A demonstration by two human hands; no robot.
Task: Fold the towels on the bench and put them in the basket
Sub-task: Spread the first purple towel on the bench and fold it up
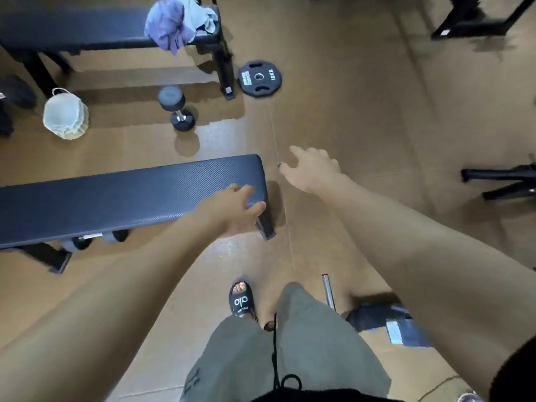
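Your towels (179, 23) lie in a loose heap at the end of the far bench (72, 31), likely just dropped there, unfolded. The basket (65, 113) stands on the floor in front of that bench. Your left hand (232, 208) and right hand (311, 168), both relaxed and holding nothing, are well short of it.

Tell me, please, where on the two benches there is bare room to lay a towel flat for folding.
The near bench is bare along its visible top; only the left hand hovers over its right end. The far bench is bare left of the towels, which crowd its right end. The right hand is over open floor. The basket stands on the floor between the benches.
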